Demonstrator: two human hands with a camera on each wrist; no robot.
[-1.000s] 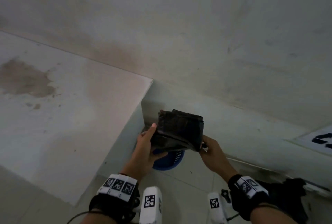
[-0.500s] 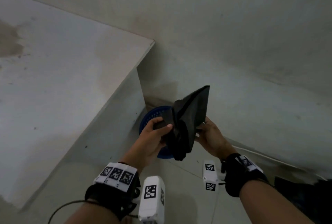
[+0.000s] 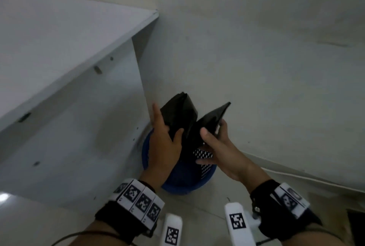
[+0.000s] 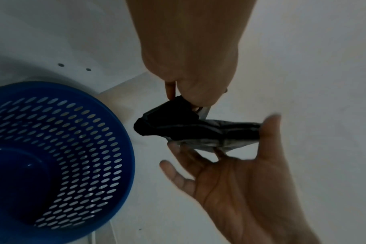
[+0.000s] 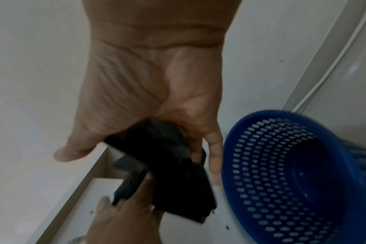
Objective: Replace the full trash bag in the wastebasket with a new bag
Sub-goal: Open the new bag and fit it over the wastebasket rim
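A folded black trash bag (image 3: 177, 111) is held above the blue perforated wastebasket (image 3: 183, 184), spread into two flaps like an open book. My left hand (image 3: 164, 127) grips the left flap, thumb on its front face. My right hand (image 3: 217, 143) pinches the right flap between thumb and fingers. From the left wrist, the left hand (image 4: 194, 74) pinches one end of the bag (image 4: 198, 130) while the right hand (image 4: 240, 189) supports the other end. The basket (image 4: 73, 132) looks empty, with no liner. In the right wrist view, the right hand (image 5: 146, 90) curls round the bag (image 5: 178, 173) beside the basket (image 5: 282, 165).
A white desk (image 3: 59, 48) stands on the left, and its side panel (image 3: 98, 127) is right next to the basket. A pale wall rises behind. A white cable (image 3: 296, 174) runs along the wall's foot. A dark object (image 3: 355, 226) lies at the bottom right.
The bag was one folded wad and is now parted into two flaps between my hands. The view has tilted down, so the basket shows more fully under the hands.
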